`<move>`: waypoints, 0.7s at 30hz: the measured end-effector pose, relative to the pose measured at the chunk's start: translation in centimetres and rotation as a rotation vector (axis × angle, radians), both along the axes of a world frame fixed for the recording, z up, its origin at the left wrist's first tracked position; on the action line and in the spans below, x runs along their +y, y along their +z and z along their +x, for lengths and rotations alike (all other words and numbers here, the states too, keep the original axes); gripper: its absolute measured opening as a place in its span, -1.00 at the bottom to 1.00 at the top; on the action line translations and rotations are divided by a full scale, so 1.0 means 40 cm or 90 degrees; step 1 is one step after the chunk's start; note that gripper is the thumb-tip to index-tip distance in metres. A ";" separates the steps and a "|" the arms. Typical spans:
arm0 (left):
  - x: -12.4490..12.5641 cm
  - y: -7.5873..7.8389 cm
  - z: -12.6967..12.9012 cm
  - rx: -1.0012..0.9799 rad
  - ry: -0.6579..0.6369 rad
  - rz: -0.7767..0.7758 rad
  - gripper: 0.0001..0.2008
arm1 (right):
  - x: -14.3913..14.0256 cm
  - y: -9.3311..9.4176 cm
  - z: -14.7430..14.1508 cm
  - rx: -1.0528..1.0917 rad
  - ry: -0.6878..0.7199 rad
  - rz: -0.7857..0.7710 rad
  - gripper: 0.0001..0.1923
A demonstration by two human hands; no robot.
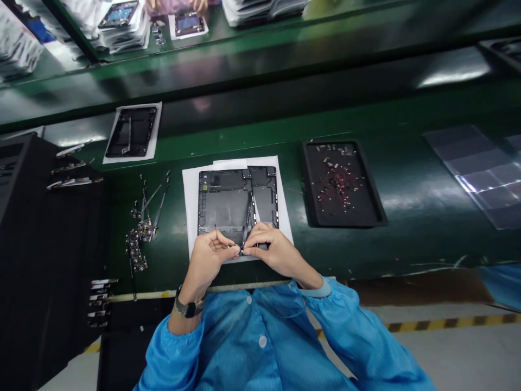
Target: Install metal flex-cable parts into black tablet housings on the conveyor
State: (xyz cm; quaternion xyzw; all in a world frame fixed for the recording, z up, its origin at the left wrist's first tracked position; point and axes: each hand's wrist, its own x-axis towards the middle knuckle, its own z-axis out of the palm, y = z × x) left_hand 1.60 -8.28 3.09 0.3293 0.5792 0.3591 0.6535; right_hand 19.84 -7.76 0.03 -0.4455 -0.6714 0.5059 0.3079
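Two black tablet back housings (226, 203) lie overlapping on white sheets (191, 212) in front of me. At their near edge my left hand (209, 252) pinches a small part, perhaps the end of a circuit board, too small to name for certain. Close beside it, thumb and fingers of my right hand (274, 250) are pressed together at the same spot; what is between them is hidden. A dark flat ribbon cable (248, 214) runs up across the housing from the fingertips.
Several circuit boards with cables (140, 233) lie at left. A black tray (345, 184) of small red-wired parts stands at right, with clear plastic sheets (480, 174) beyond. Another housing (132, 132) rests on the conveyor. A black box (49, 233) blocks the left; a co-worker's hands (197, 4) show far back.
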 end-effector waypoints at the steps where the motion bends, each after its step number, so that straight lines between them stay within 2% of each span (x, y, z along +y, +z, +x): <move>1: 0.000 0.000 0.001 0.001 -0.001 0.000 -0.73 | 0.000 0.000 0.000 0.001 -0.001 -0.001 -0.82; 7: 0.009 -0.007 -0.001 0.024 -0.026 -0.002 -0.74 | 0.004 0.005 0.000 -0.011 0.018 0.004 -0.86; 10: 0.005 0.001 -0.022 0.078 -0.084 0.032 -0.79 | 0.003 0.007 -0.001 -0.027 0.020 0.029 -0.90; 12: 0.008 0.015 -0.048 0.167 -0.147 0.086 -0.86 | 0.003 0.008 -0.001 -0.023 -0.003 0.043 -0.90; 14: 0.033 0.031 -0.079 0.315 -0.187 0.174 -0.92 | 0.004 0.009 -0.003 -0.017 -0.027 0.055 -0.80; 16: 0.095 0.045 -0.105 0.482 -0.173 0.293 -0.93 | 0.007 0.009 -0.007 -0.017 -0.046 0.074 -0.74; 18: 0.191 0.049 -0.122 0.607 -0.144 0.393 -0.84 | 0.009 0.008 -0.012 -0.020 -0.073 0.103 -0.74; 19: 0.246 0.048 -0.126 0.648 -0.148 0.409 -0.79 | 0.010 0.008 -0.014 -0.022 -0.092 0.120 -0.76; 21: 0.355 0.040 -0.130 0.682 -0.202 0.349 -0.72 | 0.009 0.008 -0.014 -0.024 -0.133 0.157 -0.79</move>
